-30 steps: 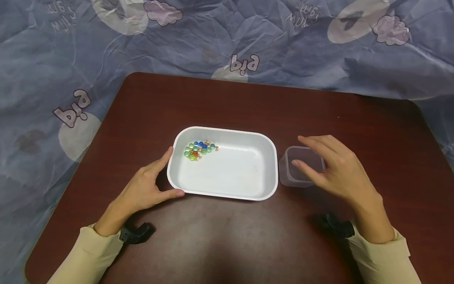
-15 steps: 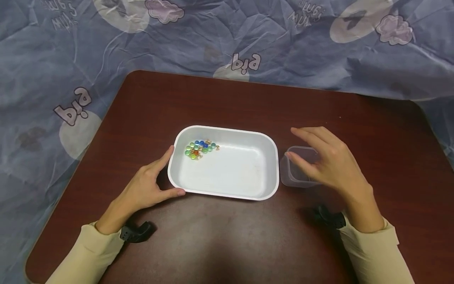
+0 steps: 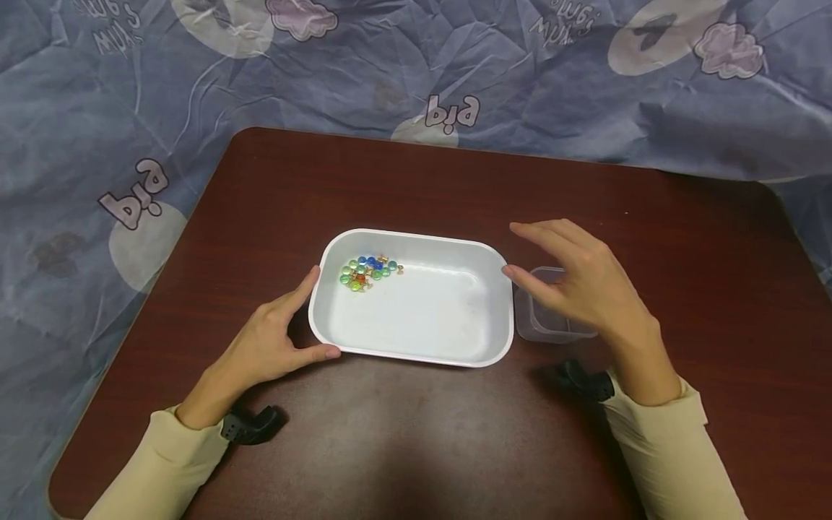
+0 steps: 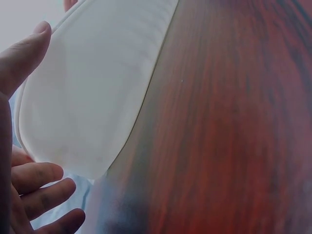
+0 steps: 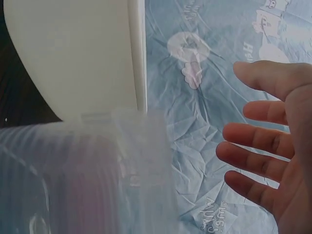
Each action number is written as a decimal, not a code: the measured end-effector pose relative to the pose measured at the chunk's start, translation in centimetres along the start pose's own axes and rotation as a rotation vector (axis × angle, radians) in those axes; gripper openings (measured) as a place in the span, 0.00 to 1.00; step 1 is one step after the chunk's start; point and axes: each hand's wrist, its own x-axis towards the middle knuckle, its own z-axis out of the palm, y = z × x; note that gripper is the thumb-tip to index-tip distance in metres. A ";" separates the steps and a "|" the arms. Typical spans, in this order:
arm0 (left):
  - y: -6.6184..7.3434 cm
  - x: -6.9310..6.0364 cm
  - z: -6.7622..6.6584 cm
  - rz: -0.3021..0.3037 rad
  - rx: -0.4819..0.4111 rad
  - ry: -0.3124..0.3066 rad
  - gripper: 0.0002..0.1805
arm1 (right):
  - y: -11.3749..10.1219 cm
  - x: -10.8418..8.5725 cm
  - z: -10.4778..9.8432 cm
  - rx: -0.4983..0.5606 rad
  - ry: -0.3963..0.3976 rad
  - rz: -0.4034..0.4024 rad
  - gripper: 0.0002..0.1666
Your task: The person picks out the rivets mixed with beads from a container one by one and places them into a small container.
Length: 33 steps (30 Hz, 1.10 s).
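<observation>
A white rectangular tray (image 3: 416, 318) lies on the table. Glass beads (image 3: 377, 274) in green, blue and orange are bunched at its far left inside, mixed with small gold pieces that look like thumbtacks (image 3: 400, 269). Against the tray's left end rests my left hand (image 3: 263, 343), thumb on the near rim and index finger along the end wall; its other fingers hang relaxed in the left wrist view. My right hand (image 3: 578, 278) hovers with spread fingers near the tray's right end and holds nothing. Partly hidden beneath it stands a clear plastic container (image 3: 542, 325).
The dark reddish-brown table (image 3: 416, 433) has rounded corners. Behind and left of it hangs a crumpled blue-grey printed cloth (image 3: 364, 65). A black band (image 3: 253, 426) is on the left wrist, another black band (image 3: 588, 381) on the right.
My right hand has moved left and away from me, from over the clear container towards the tray's right end. The left hand and the beads stay in place.
</observation>
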 end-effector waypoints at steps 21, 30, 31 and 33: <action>-0.1 0.0 0.0 0.001 -0.005 0.007 0.61 | -1.3 2.9 1.1 0.054 -0.141 0.087 0.28; -0.1 0.1 0.0 -0.001 -0.007 0.009 0.62 | -1.5 4.1 1.9 0.087 -0.160 0.075 0.27; -0.1 0.1 0.0 0.001 -0.005 0.011 0.61 | -1.6 4.2 2.0 0.091 -0.163 0.073 0.27; -0.1 0.1 -0.1 0.002 -0.002 0.013 0.61 | -1.6 4.4 2.2 0.098 -0.171 0.073 0.27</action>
